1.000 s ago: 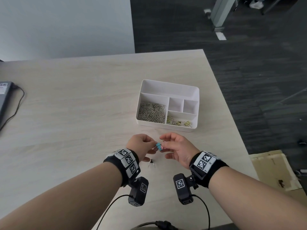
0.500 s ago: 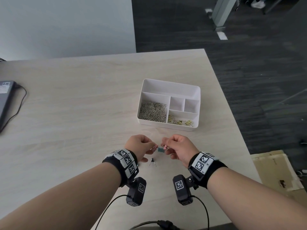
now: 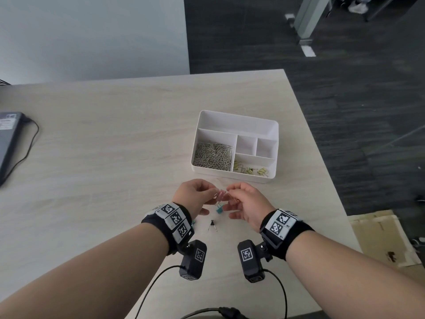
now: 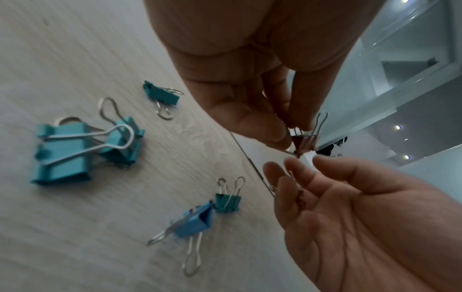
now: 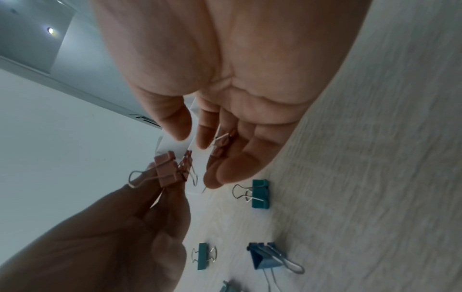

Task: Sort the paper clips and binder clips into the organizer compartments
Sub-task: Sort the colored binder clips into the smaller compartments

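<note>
**Two hands working a pink binder clip apart**

Two hands meet just above the table (image 3: 115,134) near its front edge. The left hand (image 3: 195,196) pinches the wire handle of a small pink binder clip (image 5: 167,170) between thumb and fingertips, so the clip hangs in the air. The right hand (image 3: 247,203) faces it with fingers loosely spread; a second small pink clip (image 5: 220,150) lies against its fingers, but I cannot tell whether they close on it.

Below the hands, several teal and blue binder clips lie loose on the wood: a large teal clip (image 4: 62,154), a small teal clip (image 4: 162,95) beyond it, another small teal clip (image 4: 228,201) touching a blue clip (image 4: 195,223). A tiny black clip (image 3: 212,224) sits between the wrists.

Farther back, toward the right edge, stands the white organizer (image 3: 239,120). Its large left compartment holds a heap of silver paper clips (image 3: 212,155); its front right compartment holds a few yellow binder clips (image 3: 250,170).

At the left edge rests a dark device (image 3: 9,143) with a cable.
</note>
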